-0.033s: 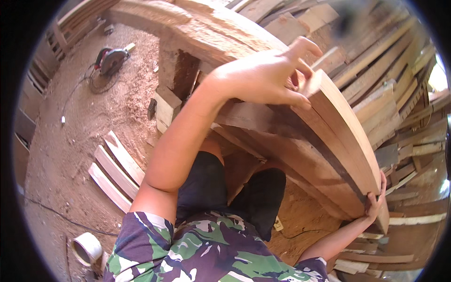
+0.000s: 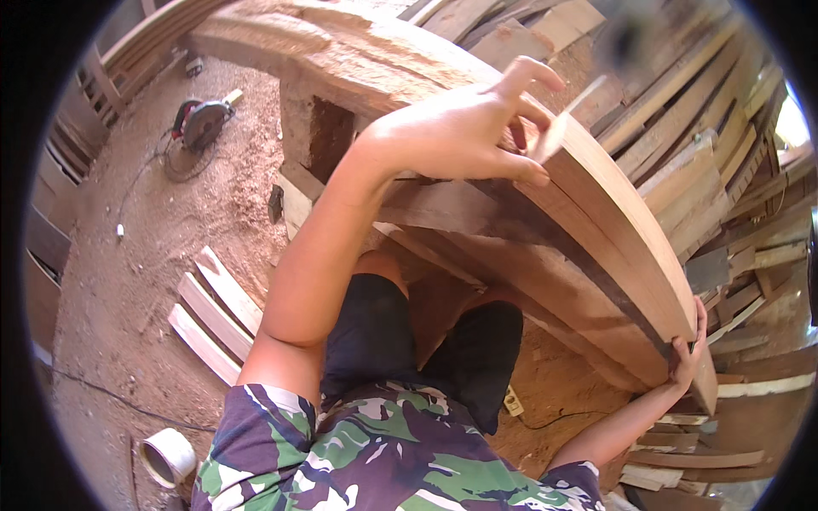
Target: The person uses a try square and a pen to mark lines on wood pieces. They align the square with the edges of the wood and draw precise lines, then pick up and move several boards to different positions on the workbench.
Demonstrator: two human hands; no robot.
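A curved wooden board (image 2: 626,200) lies along the top edge of a large, dusty curved wooden frame (image 2: 503,255) in front of me. My left hand (image 2: 452,132) is over the board's left part, index finger raised and the thumb and other fingers bent together. Between them a thin pale strip of wood (image 2: 584,98) sticks up; its lower end is partly hidden by the fingers. At the board's lower right end, my right hand (image 2: 686,358) is closed round the edge, thumb on the near side and fingers on the outer side.
Stacked planks (image 2: 673,145) crowd the right and far side. On the sawdust floor at left lie a circular saw (image 2: 203,123) with its cord, several curved wood strips (image 2: 209,311) and a white cylindrical container (image 2: 166,456). A power socket strip (image 2: 513,400) is beside my knee.
The whole view has shifted slightly. Both hands keep their grips on the wood, with no clear movement of the board.
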